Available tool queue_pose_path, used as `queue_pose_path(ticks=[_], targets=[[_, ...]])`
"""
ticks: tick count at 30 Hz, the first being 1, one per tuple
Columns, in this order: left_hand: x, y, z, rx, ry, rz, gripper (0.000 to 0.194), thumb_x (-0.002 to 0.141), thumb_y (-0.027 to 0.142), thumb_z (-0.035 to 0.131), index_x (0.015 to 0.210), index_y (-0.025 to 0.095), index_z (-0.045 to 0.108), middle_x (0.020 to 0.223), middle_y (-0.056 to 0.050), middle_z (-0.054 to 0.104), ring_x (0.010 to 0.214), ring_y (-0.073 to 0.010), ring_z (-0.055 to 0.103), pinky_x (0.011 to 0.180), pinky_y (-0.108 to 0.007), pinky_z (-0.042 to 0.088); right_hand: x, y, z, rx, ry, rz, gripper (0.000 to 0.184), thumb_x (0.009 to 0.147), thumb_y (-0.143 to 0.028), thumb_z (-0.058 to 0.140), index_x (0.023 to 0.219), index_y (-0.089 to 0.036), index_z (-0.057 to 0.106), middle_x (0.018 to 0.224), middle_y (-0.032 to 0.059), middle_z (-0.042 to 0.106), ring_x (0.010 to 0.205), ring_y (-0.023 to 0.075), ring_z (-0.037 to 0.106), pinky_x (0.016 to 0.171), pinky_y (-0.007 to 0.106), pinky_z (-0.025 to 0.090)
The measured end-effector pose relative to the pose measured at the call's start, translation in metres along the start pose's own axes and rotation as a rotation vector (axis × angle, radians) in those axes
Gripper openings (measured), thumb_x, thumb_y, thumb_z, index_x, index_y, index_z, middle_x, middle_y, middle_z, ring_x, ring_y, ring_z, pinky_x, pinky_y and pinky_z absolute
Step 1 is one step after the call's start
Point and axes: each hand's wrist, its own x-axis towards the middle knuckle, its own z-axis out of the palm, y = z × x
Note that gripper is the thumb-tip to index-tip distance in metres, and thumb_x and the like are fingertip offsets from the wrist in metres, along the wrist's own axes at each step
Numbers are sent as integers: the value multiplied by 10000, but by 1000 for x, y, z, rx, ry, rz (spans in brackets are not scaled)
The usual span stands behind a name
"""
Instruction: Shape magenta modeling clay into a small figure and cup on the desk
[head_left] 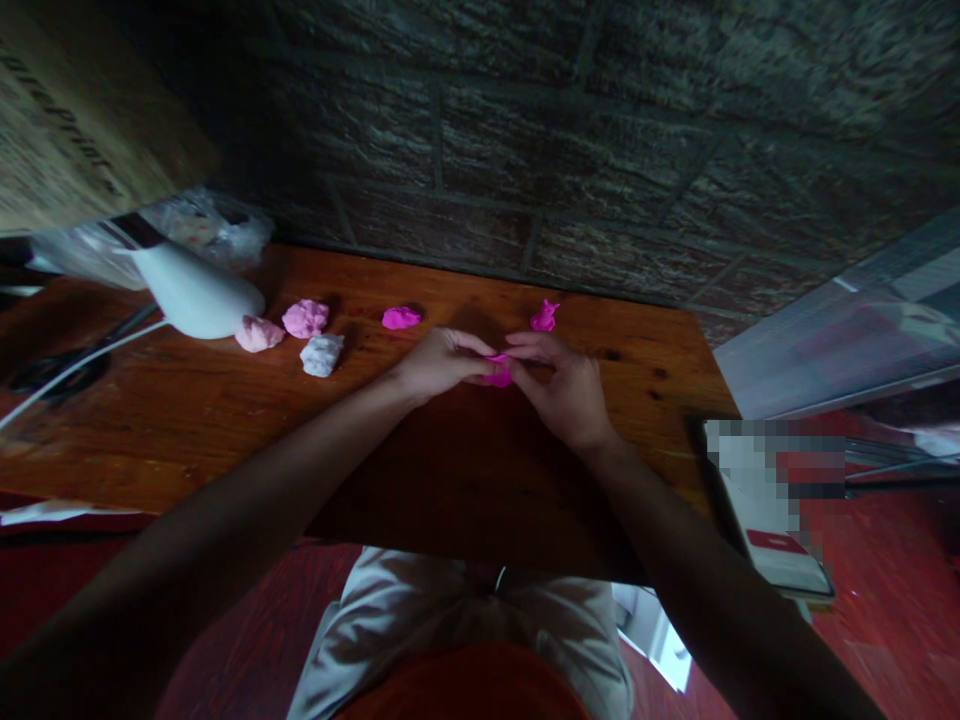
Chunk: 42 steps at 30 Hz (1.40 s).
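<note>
Between my two hands, above the wooden table, is a small piece of bright magenta modelling clay (498,372). My left hand (444,362) pinches its left side between thumb and fingers. On the other side, my right hand (562,385) grips the clay with thumb and fingertips. Just behind the right hand stands a small magenta clay figure (545,316) with pointed tips on top. A magenta clay lump (401,317) lies to the left, behind my left hand. Farther left are two pale pink lumps (305,318) and a white lump (322,355).
A white rounded object with a cable (199,290) and dark-handled scissors (64,375) lie on the table's left (187,440). Behind are a clear plastic bag (217,225) and a cardboard box (82,130). A stone-patterned wall (487,150) borders the back.
</note>
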Motion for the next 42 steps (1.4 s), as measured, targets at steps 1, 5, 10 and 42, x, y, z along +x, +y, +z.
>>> queue_pose_path(ticks=[1, 5, 10, 42], targets=[[-1, 1, 0, -41, 13, -32, 139, 643, 118, 863, 750, 144, 777, 735, -52, 794, 692, -183, 765, 781, -352, 645, 0, -1, 0, -11, 1, -18, 202, 887, -190, 680, 1077, -246, 724, 1038, 20, 823, 965, 204, 790, 934, 354, 608], [-1, 3, -1, -128, 37, -84, 160, 623, 81, 875, 718, 138, 760, 745, -44, 790, 703, -164, 763, 838, -366, 643, -1, -6, 0, -33, -11, -54, 186, 904, -194, 667, 1070, -253, 726, 1083, 22, 815, 980, 200, 785, 954, 355, 604], [1, -2, -3, -166, 49, -39, 191, 651, 158, 904, 778, 142, 762, 858, -68, 808, 844, -202, 782, 922, -424, 635, 0, -2, 0, 42, 34, 14, 234, 885, -241, 699, 1117, -237, 725, 1119, 51, 806, 1011, 211, 779, 962, 364, 609], [2, -3, 0, 88, 35, 207, 368, 772, 401, 829, 1001, 120, 766, 976, -90, 799, 834, -176, 748, 745, -291, 611, 5, 16, -1, 176, 101, 237, 160, 822, -283, 718, 947, -221, 795, 971, 40, 821, 887, 215, 777, 864, 367, 622]])
